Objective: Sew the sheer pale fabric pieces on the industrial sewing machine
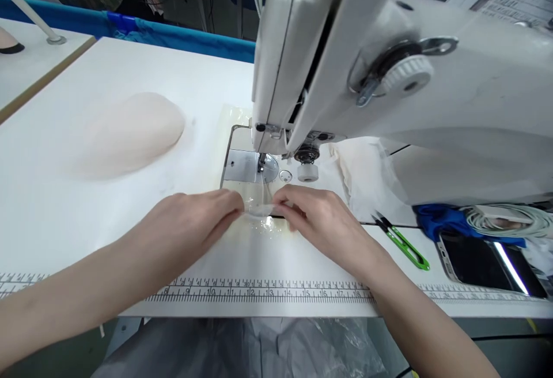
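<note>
Both hands pinch a thin see-through whitish strip [260,211], stretched between them just in front of the sewing machine's needle and presser foot [261,163]. My left hand [209,211] is closed on its left end, and the fingertips are partly turned from view. On the other end, my right hand [313,211] closes with thumb and forefinger. Threads run down from the needle area towards the strip. Below the foot lies a shiny metal needle plate [244,165]. Whether the strip is fabric or plastic I cannot tell.
The white machine head [328,67] overhangs the table. A pale beige cup-shaped piece [142,130] lies at left. Sheer white fabric [371,173] is bunched at right, near green thread snips [404,245], a phone [484,265] and a coiled cable [510,219]. A printed ruler [268,291] edges the table.
</note>
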Motion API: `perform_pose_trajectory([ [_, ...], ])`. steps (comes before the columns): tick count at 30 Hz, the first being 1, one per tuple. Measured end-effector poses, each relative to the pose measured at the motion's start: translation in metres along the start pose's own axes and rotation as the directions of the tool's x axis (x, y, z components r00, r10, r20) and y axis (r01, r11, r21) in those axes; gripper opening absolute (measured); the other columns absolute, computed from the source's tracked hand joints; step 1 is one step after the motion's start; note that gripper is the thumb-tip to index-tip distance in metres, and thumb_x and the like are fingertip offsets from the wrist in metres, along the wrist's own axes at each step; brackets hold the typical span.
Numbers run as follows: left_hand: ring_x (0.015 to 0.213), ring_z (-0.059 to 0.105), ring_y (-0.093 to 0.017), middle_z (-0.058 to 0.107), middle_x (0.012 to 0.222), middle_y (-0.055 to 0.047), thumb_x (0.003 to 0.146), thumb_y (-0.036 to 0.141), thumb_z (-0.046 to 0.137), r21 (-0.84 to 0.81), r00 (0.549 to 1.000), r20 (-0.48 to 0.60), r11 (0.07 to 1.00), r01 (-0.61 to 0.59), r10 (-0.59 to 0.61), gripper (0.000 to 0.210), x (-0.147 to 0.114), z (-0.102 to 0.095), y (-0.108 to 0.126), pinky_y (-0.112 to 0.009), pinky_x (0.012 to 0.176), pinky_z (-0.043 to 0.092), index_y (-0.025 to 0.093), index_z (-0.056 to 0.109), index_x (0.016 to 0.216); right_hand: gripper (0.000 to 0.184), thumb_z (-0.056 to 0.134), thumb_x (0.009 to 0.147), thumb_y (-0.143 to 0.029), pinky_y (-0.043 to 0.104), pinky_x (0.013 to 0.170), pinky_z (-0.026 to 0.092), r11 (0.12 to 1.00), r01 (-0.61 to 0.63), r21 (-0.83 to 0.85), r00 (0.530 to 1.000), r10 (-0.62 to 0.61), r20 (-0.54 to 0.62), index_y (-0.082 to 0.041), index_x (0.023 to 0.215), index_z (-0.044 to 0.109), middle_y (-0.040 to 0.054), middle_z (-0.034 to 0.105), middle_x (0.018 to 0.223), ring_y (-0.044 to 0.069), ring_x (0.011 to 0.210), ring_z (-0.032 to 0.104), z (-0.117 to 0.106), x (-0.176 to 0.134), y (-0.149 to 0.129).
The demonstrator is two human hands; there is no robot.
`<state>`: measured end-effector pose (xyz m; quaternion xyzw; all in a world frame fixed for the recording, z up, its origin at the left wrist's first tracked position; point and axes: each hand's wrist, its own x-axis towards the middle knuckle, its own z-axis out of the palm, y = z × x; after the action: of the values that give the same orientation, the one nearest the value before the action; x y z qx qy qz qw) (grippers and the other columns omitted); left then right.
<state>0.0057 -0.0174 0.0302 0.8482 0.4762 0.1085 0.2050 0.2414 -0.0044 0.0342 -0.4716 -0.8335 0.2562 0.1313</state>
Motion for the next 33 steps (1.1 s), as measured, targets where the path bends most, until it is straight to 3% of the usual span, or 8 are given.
perform_pose_trajectory([
  [5, 0.054, 0.058, -0.014, 0.064, 0.073, 0.001, 0.097, 0.040, 0.041, -0.022, 0.994, 0.103, 0.999, 0.050, -0.047, 0.023, 0.021, -0.007, -0.003, -0.023, 0.048, 0.038, 0.023, 0.057, 0.097, 0.012, 0.060, 0.087, -0.012, 0.023, 0.058, 0.040, 0.999, 0.032, -0.026, 0.999, -0.033, -0.043, -0.018, 0.093, 0.068, -0.0002, 0.064, 0.088, 0.011, 0.068, 0.057, 0.009, 0.002, 0.005],
  [9, 0.053, 0.059, -0.013, 0.063, 0.064, 0.004, 0.089, 0.033, 0.054, 0.021, 0.994, 0.104, 0.999, -0.042, 0.039, 0.027, 0.044, -0.008, -0.006, -0.022, 0.047, 0.037, 0.026, 0.061, 0.114, 0.019, 0.056, 0.092, -0.016, 0.023, 0.053, 0.037, 0.983, 0.109, -0.147, 0.932, -0.153, -0.329, -0.022, 0.098, 0.073, 0.0019, 0.067, 0.093, 0.011, 0.069, 0.059, 0.021, 0.003, 0.015],
  [15, 0.038, 0.048, -0.009, 0.054, 0.047, 0.005, 0.091, 0.037, 0.051, -0.090, 0.977, 0.148, 0.986, -0.141, 0.154, 0.031, 0.068, -0.013, -0.021, -0.022, 0.040, 0.031, 0.022, 0.070, 0.072, 0.023, 0.053, 0.095, -0.022, 0.021, 0.049, 0.036, 0.978, 0.080, -0.193, 0.823, -0.174, -0.541, -0.023, 0.094, 0.076, -0.0022, 0.064, 0.066, 0.009, 0.054, 0.054, 0.025, 0.010, 0.020],
  [19, 0.045, 0.052, -0.010, 0.059, 0.055, 0.003, 0.091, 0.042, 0.053, -0.183, 0.962, 0.234, 0.978, -0.097, 0.139, 0.030, 0.066, -0.017, -0.026, -0.022, 0.043, 0.033, 0.023, 0.073, 0.078, 0.021, 0.055, 0.092, -0.018, 0.022, 0.051, 0.037, 0.988, 0.100, -0.119, 0.846, -0.148, -0.512, -0.022, 0.096, 0.075, -0.0022, 0.070, 0.073, 0.009, 0.058, 0.058, 0.023, 0.009, 0.014],
  [22, 0.056, 0.056, -0.013, 0.063, 0.064, 0.000, 0.095, 0.037, 0.046, -0.150, 0.942, 0.191, 0.957, -0.250, 0.276, 0.032, 0.057, -0.013, -0.027, -0.024, 0.052, 0.038, 0.023, 0.074, 0.088, 0.021, 0.055, 0.089, -0.015, 0.025, 0.056, 0.040, 0.976, 0.139, -0.170, 0.873, -0.202, -0.444, -0.023, 0.093, 0.075, -0.0024, 0.074, 0.082, 0.012, 0.067, 0.062, 0.024, 0.005, 0.011],
  [26, 0.068, 0.055, -0.016, 0.062, 0.068, 0.000, 0.097, 0.024, 0.042, 0.208, 0.859, -0.011, 0.842, -0.498, 0.512, 0.030, 0.040, 0.006, -0.025, -0.034, 0.074, 0.042, 0.027, 0.070, 0.109, 0.017, 0.060, 0.085, -0.014, 0.035, 0.076, 0.041, 0.900, 0.227, -0.373, 0.863, -0.363, -0.350, -0.023, 0.078, 0.073, -0.0023, 0.074, 0.099, 0.020, 0.090, 0.061, 0.026, 0.001, 0.009],
  [30, 0.081, 0.060, -0.018, 0.070, 0.087, -0.001, 0.095, 0.019, 0.049, 0.536, 0.761, -0.151, 0.699, -0.473, 0.631, 0.025, 0.023, 0.022, -0.020, -0.039, 0.086, 0.041, 0.024, 0.067, 0.111, 0.018, 0.057, 0.087, -0.012, 0.037, 0.089, 0.038, 0.864, 0.283, -0.416, 0.877, -0.409, -0.252, -0.021, 0.079, 0.070, -0.0027, 0.074, 0.101, 0.020, 0.104, 0.059, 0.027, -0.001, 0.008],
  [33, 0.110, 0.060, -0.020, 0.067, 0.123, -0.004, 0.095, 0.017, 0.052, 0.572, 0.794, -0.141, 0.704, -0.422, 0.591, 0.027, 0.016, 0.024, -0.015, -0.040, 0.094, 0.041, 0.023, 0.064, 0.118, 0.019, 0.054, 0.088, -0.011, 0.037, 0.093, 0.037, 0.875, 0.288, -0.390, 0.885, -0.399, -0.240, -0.021, 0.082, 0.070, -0.0031, 0.074, 0.097, 0.019, 0.101, 0.061, 0.026, -0.001, 0.009],
])
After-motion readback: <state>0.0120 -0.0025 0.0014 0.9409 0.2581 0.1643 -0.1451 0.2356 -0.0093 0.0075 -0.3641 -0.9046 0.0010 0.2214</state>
